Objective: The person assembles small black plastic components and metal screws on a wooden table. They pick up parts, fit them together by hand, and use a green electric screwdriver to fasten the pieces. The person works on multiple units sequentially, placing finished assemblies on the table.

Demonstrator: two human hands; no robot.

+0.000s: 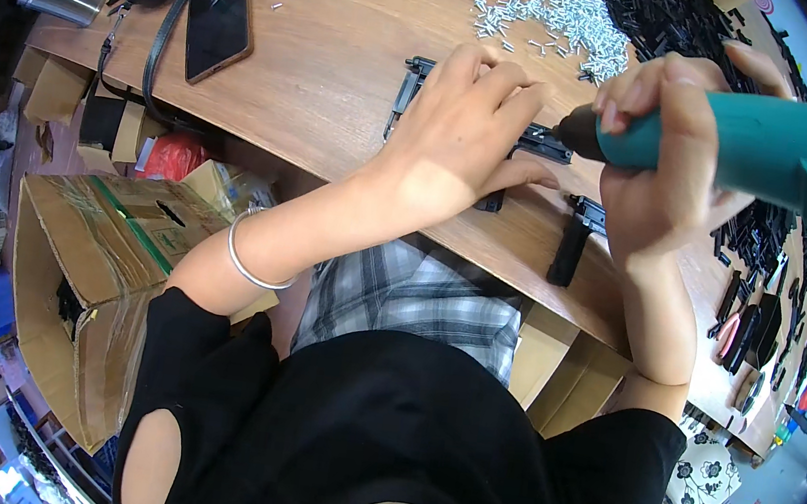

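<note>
While the left hand (460, 118) presses flat on the black part (538, 143) at the counter (326, 61) edge, the right hand (670, 134) grips the teal driver (739, 142); its tip points left, touching the part's right end beside the left fingers.

Bare tabletop (347, 54) lies open left of the hands, between the phone (219, 16) at far left and the black part (414, 82) under the left hand (464, 129). Far of the hands, a heap of silver screws (564, 15) and a pile of black pieces (674, 18) block the way. To the right, more black parts (763, 236) crowd the surface beside the right hand (672, 154) and its teal power screwdriver (739, 142). A loose black part (574, 243) sits at the near edge.
</note>
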